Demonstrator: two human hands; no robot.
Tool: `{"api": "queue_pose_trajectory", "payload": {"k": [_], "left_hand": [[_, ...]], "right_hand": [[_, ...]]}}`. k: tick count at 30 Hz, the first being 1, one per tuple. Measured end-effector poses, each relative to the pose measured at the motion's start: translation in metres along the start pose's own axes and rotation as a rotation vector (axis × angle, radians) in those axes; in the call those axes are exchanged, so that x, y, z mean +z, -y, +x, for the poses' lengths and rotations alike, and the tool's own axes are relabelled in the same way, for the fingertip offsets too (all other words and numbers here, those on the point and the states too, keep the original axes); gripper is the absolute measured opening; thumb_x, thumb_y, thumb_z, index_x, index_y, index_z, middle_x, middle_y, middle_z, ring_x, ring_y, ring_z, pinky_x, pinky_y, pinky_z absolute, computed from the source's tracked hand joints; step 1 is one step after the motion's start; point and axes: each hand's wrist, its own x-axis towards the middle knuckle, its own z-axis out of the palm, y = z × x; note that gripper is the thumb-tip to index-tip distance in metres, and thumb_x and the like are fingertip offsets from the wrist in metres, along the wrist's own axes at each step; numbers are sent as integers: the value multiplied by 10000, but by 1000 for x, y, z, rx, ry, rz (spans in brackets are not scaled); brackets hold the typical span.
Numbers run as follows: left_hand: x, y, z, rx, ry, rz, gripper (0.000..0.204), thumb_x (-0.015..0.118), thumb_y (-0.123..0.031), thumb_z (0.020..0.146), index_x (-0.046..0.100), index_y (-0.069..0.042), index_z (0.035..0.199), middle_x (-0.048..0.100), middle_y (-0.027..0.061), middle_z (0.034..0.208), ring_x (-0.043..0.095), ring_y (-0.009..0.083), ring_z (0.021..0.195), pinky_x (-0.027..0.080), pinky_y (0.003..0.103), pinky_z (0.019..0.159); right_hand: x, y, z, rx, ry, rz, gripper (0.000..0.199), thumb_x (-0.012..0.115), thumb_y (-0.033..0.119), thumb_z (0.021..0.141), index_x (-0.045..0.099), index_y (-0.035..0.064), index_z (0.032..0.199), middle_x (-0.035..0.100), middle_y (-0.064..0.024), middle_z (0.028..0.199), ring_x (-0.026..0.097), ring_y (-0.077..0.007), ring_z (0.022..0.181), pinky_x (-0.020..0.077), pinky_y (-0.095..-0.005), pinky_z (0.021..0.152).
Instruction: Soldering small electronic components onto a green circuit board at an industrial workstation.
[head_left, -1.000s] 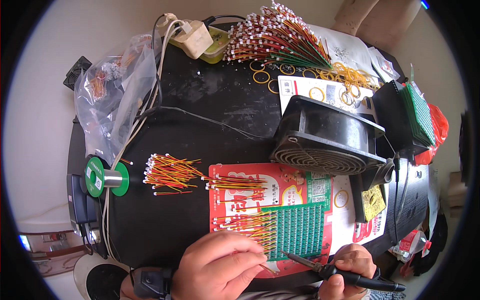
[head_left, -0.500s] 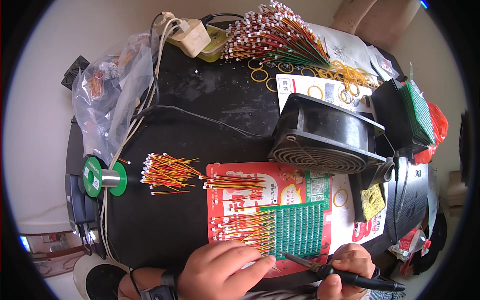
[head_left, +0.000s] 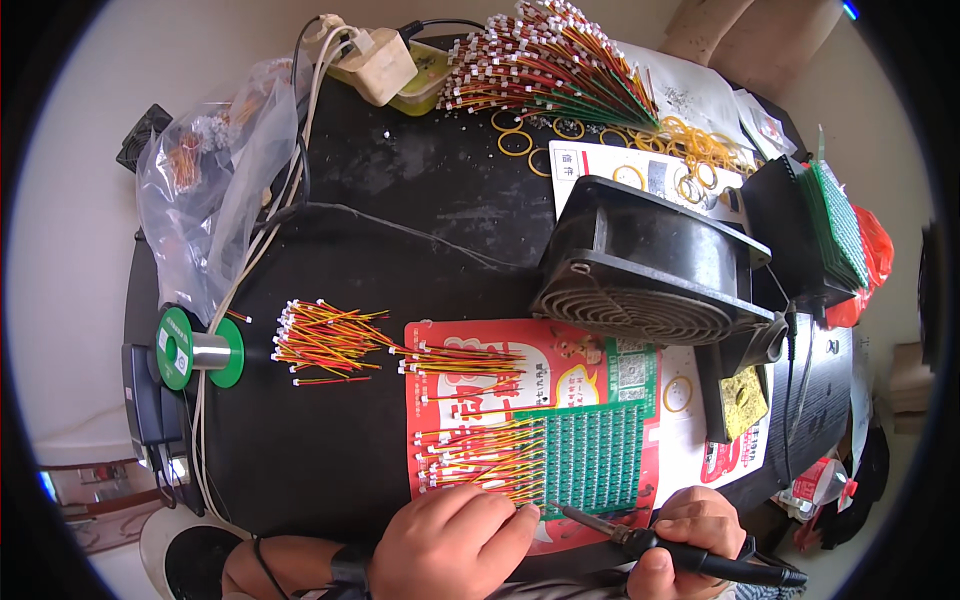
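In the head view, the left hand hides the lower left corner of the circuit board panel and part of the lowest wires beside it. Its palm is turned away, and the left forearm is cut off by the lower edge. The dark wristband shows only partly. The left fingers are bent, with the index finger reaching to the corner of the panel; whether they pinch a wire, I am not able to see. The right hand is closed firmly around the black handle of the soldering iron and covers part of it. The tip of the iron is near the lower edge of the panel; if it touches, this is too small to judge.

The panel lies flat on the red printed sheet, near the hands. It is green and rectangular, divided into many small equal units in rows. Along its left side are red and yellow wires, roughly parallel, with white connectors at their left ends. Their joints with the panel are not clear.
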Motion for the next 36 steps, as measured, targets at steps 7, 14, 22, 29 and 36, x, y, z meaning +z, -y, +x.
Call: {"api": "queue_pose_trajectory", "payload": {"k": [7, 14, 22, 29, 36], "left_hand": [[2, 0, 0, -59, 13, 1, 119, 695, -27, 820, 720, -7, 935, 632, 104, 881, 641, 293, 797, 548, 378, 686], [2, -1, 0, -72, 16, 7, 133, 691, -22, 802, 719, -4, 932, 625, 100, 873, 638, 289, 792, 547, 376, 688], [2, 0, 1, -63, 10, 11, 147, 687, -16, 792, 716, 3, 934, 625, 104, 878, 637, 288, 796, 548, 374, 702], [1, -1, 1, -59, 18, 11, 142, 690, -17, 807, 709, 7, 945, 625, 109, 883, 635, 295, 800, 547, 377, 704], [2, -1, 1, -54, 4, -10, 137, 695, -10, 807, 703, 14, 942, 619, 114, 883, 630, 300, 798, 545, 386, 700]], "right_hand": [[0, -3, 2, -7, 38, 10, 186, 697, 56, 875, 588, -71, 955, 573, -131, 675, 529, -221, 521, 434, -358, 505], [1, -4, 1, -21, 59, 1, 190, 703, 48, 863, 590, -69, 960, 586, -133, 680, 549, -235, 522, 443, -361, 502], [4, -3, 1, 1, 38, 5, 191, 703, 56, 863, 598, -69, 962, 601, -142, 686, 558, -241, 525, 451, -365, 504], [2, -2, -3, -1, -31, 13, 213, 705, 108, 887, 595, -66, 944, 573, -132, 673, 540, -226, 517, 437, -361, 497], [3, -2, -3, 4, -12, -17, 216, 705, 120, 890, 591, -60, 927, 573, -128, 674, 540, -223, 519, 434, -358, 498]]}}
